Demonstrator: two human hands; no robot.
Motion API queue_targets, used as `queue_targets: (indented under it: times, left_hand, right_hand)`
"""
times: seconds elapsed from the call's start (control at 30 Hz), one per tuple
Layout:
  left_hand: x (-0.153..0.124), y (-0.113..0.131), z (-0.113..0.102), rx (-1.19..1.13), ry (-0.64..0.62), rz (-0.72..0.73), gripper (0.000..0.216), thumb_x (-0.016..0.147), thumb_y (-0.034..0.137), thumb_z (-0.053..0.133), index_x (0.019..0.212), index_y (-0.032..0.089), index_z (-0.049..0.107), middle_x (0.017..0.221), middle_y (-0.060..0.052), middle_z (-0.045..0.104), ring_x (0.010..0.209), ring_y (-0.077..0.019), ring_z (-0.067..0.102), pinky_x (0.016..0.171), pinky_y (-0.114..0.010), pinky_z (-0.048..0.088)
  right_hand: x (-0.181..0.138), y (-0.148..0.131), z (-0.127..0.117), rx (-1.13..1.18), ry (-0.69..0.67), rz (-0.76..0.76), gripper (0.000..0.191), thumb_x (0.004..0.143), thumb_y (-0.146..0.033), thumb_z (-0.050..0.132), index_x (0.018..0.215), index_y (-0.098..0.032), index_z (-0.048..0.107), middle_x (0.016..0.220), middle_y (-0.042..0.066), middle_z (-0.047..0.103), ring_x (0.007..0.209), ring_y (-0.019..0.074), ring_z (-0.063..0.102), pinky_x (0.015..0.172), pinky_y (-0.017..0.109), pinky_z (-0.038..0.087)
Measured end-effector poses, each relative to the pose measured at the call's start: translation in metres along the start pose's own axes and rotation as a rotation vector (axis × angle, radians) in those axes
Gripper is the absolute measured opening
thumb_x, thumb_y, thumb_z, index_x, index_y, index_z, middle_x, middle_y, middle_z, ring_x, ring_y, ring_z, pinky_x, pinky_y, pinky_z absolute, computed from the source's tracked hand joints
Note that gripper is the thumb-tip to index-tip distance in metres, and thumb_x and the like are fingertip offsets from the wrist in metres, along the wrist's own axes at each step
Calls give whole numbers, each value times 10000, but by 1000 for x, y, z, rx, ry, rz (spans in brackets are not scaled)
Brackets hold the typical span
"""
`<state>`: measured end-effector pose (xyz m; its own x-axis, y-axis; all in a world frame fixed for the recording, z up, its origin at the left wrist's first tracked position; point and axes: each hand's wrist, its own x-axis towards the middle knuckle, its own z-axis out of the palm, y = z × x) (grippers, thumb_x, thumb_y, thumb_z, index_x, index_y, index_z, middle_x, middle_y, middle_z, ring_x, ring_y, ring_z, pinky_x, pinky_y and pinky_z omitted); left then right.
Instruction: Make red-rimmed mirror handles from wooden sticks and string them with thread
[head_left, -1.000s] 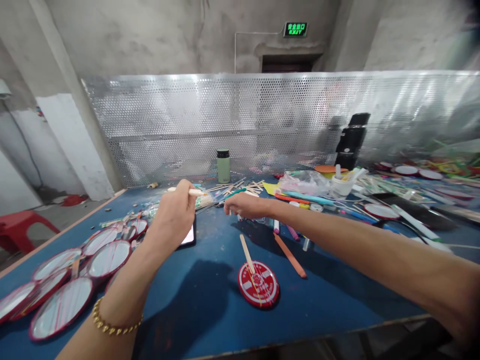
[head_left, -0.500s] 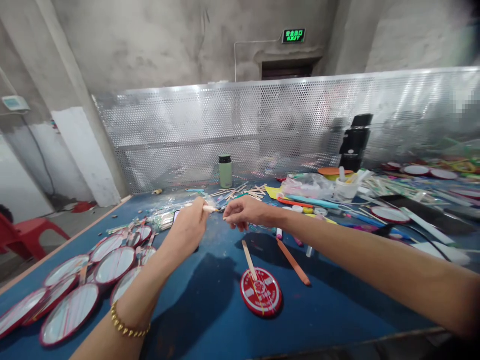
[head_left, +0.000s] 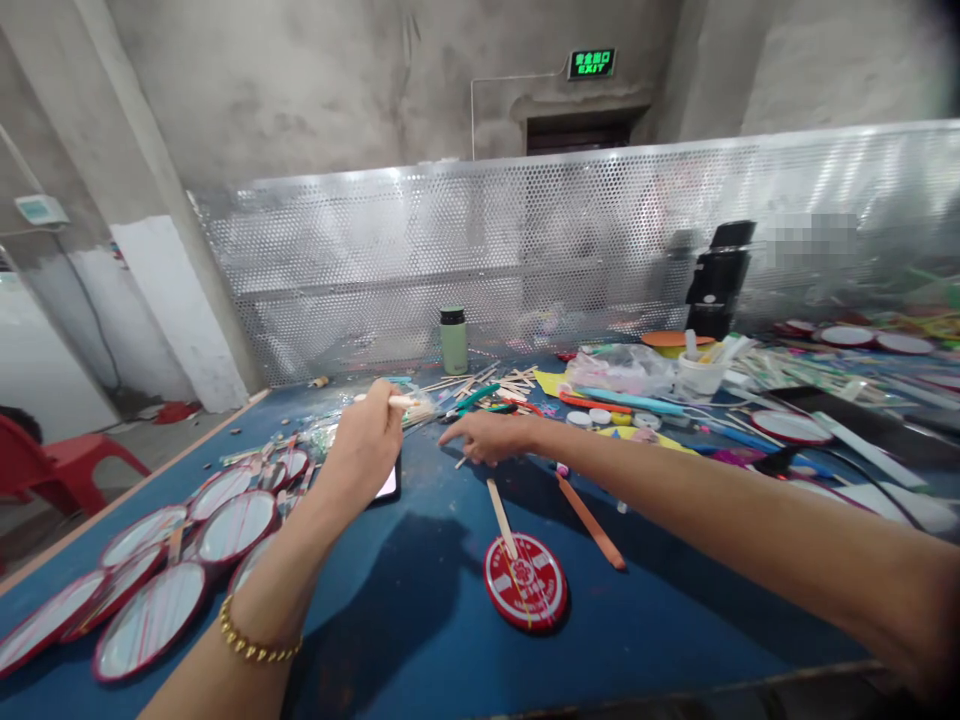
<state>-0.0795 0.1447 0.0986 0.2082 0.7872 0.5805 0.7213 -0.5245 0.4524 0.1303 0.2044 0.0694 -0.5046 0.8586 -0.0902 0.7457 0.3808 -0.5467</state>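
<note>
My left hand is closed round a slim pale stick-like thing, whose tip points right. A phone with a lit screen lies partly hidden under that hand. Just to the right, my right hand is low over the blue table, index finger stretched left and the other fingers curled. A small thin pale piece shows below those fingers; what they grip is mostly hidden. Nearer me lies a round red disc with white print and thin coloured strands across it, a wooden craft stick resting on its upper edge.
Red-rimmed round mirrors pile up at the left. An orange stick lies right of the disc. Behind are loose craft sticks, a green bottle, a white cup, a black flask and a perforated metal screen.
My hands have moved apart: the left went slightly left with the pale stick-like thing, the right dropped a little with its index finger straightened. More of the phone shows.
</note>
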Motion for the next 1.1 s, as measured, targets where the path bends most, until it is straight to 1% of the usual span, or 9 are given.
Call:
queue_targets:
  times: [0.1,0.2,0.27,0.4,0.53,0.7,0.8,0.97,1.1]
  left_hand:
    - [-1,3,0,-19,-1,-4,184,950,244,342,802,226,451,497,62,498,422,-124,423,524,-256,271]
    - [-2,4,2,-41,-17,9,178,947,260,351,797,227,442,499,60,498,441,-131,431,539,-264,277]
    - [-2,4,4,-61,-40,29,172,944,260,354,794,228,432,499,59,499,462,-139,445,555,-271,285]
    - [-5,7,9,-124,-124,86,201,955,294,331,789,230,425,489,61,496,473,-145,458,562,-279,301]
    - [-11,15,12,-222,-268,152,247,963,350,318,766,236,413,470,71,496,449,-129,450,537,-261,337]
    - [-20,26,13,-266,-389,205,157,919,226,329,797,232,428,463,80,471,459,-124,445,544,-262,358]
    - [-24,28,14,-240,-427,224,152,903,189,321,833,224,452,488,74,474,474,-125,441,553,-273,348]
    - [-26,28,16,-182,-460,229,151,901,202,322,882,212,471,529,66,471,474,-124,443,522,-274,327]
    - [-26,27,15,-129,-467,231,182,901,202,315,915,203,497,572,48,483,503,-135,449,533,-283,321]
  right_hand:
    - [-2,3,-8,57,-52,13,642,687,14,496,1310,-127,557,678,4,681,443,79,545,456,178,429]
    - [-12,-3,-17,145,-41,-1,588,724,3,493,1299,-116,528,900,71,691,552,87,605,506,199,497]
    - [-21,-11,-19,200,-14,-34,541,736,-5,508,1267,-108,522,980,88,663,610,96,628,557,225,532]
    - [-46,-26,-15,289,46,-128,540,763,-42,542,1283,-114,419,929,48,629,656,116,648,605,251,550]
    - [-73,-37,-8,346,143,-312,566,773,-84,589,1285,-137,352,867,7,608,664,121,647,605,242,535]
    - [-100,-52,-4,68,307,-326,732,743,-57,642,1388,-100,299,905,27,618,697,114,607,634,226,494]
    - [-104,-56,-1,-73,305,-350,797,744,-28,602,1444,-119,233,976,49,618,742,120,597,669,226,473]
    - [-99,-50,9,-174,321,-458,789,751,-12,546,1445,-184,211,992,47,614,757,129,589,681,232,452]
    - [-96,-48,11,-170,351,-485,775,755,-8,542,1423,-224,214,980,28,603,734,119,578,665,221,445]
